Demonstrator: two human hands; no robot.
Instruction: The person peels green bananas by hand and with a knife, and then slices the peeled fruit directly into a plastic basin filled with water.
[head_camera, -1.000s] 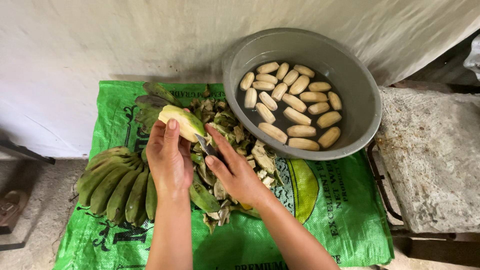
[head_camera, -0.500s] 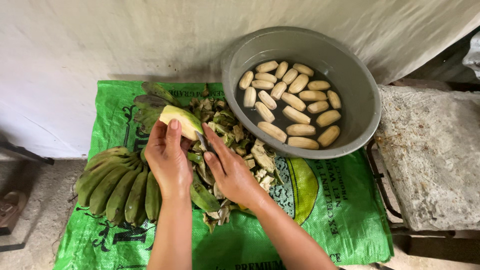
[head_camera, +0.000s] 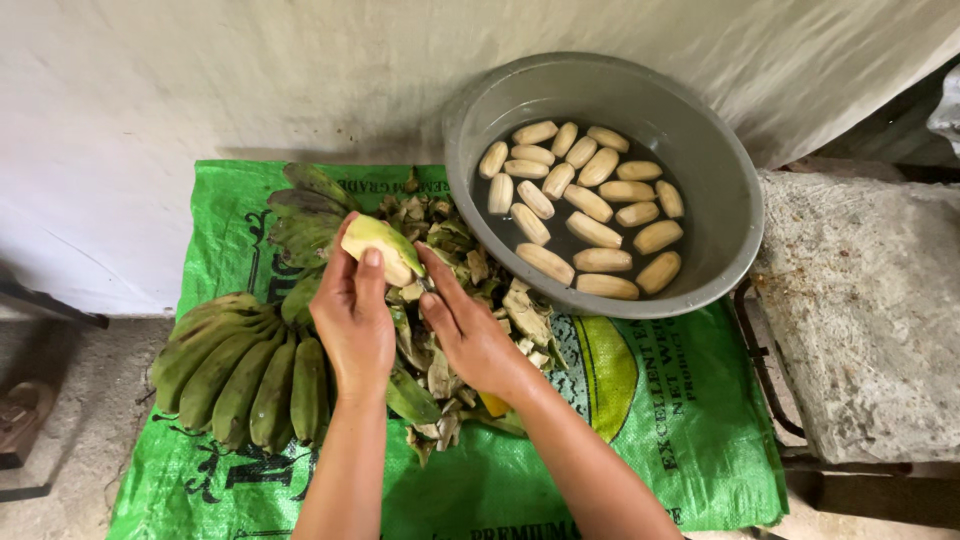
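A person's left hand (head_camera: 352, 318) holds a half-peeled green banana (head_camera: 378, 246) in a closed grip above a green woven sack (head_camera: 640, 440) spread on the floor, while the right hand (head_camera: 470, 335) presses its fingers against the fruit's side; whether it holds a blade cannot be told. About seventeen peeled bananas (head_camera: 585, 200) already float in a grey basin (head_camera: 720, 250) at the sack's far right corner. A bunch of unpeeled green bananas (head_camera: 240, 365) lies left of the hands, so much seems left. Peelings (head_camera: 470, 300) are heaped beneath the hands. A white sheet (head_camera: 200, 80) closes the back, a stone slab (head_camera: 860, 320) the right; open room lies toward the near edge.
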